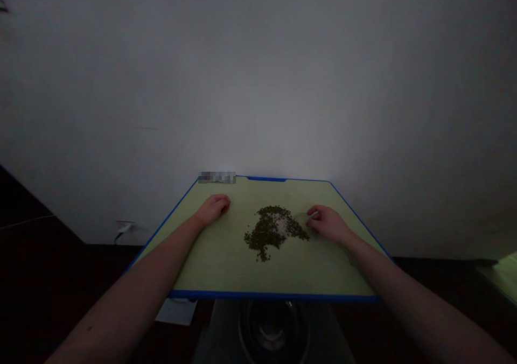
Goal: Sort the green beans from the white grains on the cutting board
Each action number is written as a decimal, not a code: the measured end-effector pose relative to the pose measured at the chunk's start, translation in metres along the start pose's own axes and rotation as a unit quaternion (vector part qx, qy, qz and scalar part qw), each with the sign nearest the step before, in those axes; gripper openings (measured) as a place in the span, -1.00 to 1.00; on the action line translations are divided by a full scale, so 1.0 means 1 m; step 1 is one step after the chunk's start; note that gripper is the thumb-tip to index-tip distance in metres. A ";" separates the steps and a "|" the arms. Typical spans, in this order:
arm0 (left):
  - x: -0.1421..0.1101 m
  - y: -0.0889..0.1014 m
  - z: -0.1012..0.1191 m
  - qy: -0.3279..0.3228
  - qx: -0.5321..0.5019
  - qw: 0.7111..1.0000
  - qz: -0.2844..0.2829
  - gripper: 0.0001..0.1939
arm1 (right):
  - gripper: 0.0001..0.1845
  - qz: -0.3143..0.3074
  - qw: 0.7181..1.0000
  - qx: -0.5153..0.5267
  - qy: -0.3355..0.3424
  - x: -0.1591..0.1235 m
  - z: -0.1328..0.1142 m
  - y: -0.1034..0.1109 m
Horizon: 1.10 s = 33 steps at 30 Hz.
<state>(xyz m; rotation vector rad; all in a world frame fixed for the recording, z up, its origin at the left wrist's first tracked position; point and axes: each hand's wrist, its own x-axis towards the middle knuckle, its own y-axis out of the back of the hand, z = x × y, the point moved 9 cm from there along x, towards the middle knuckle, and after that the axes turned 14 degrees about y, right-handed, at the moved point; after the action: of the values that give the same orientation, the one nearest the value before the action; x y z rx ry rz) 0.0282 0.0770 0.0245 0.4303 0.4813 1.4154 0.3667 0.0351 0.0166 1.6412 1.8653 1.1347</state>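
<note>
A loose pile of small greenish-brown grains (264, 232) lies spread over the middle of the pale yellow board (226, 270). Whitish-pink grains (283, 225) form a patch within it. My left hand (215, 209) rests on the board to the left of the pile, apart from it, with its fingers curled in and nothing showing in them. Just right of the pile, my right hand (328, 223) pinches a thin, pale, slightly curved thing (304, 215) that reaches toward the grains. The dim light hides what kind of thing it is.
A blue rim (274, 296) edges the board, whose far side stands near a grey wall (266, 84). Below the near edge sits a shiny metal bowl (272, 331). A plug with a cord (124, 228) is in the wall at left.
</note>
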 end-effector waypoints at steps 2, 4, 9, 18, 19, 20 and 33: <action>0.000 0.000 -0.001 0.004 -0.001 1.000 0.003 -0.71 | -0.79 0.012 1.000 -0.021 0.005 -0.007 -0.009 0.001; 0.001 0.000 -0.001 0.005 -0.001 1.000 0.004 -0.71 | -0.81 0.025 0.999 -0.037 0.006 -0.013 -0.019 0.002; 0.000 -0.001 0.001 0.002 0.001 1.000 0.002 -0.71 | -0.83 0.033 0.999 -0.002 -0.006 -0.027 -0.032 -0.003; -0.003 0.000 0.003 0.000 -0.008 1.000 0.000 -0.69 | -0.76 0.010 0.997 0.078 -0.026 -0.033 -0.042 -0.023; -0.003 0.000 0.003 0.000 -0.003 1.000 0.002 -0.69 | -0.75 0.010 0.996 0.083 -0.026 -0.033 -0.041 -0.023; -0.004 0.001 0.004 -0.002 0.002 1.000 0.004 -0.69 | -0.73 0.012 0.996 0.086 -0.027 -0.033 -0.040 -0.022; -0.002 0.000 0.002 0.002 -0.008 1.000 0.001 -0.69 | -0.63 0.032 0.995 0.051 -0.086 0.001 0.026 0.023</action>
<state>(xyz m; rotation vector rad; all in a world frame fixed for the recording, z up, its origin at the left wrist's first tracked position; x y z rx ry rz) 0.0288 0.0752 0.0263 0.4156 0.4726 1.4208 0.4005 0.0434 0.0194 1.8048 1.7987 0.9048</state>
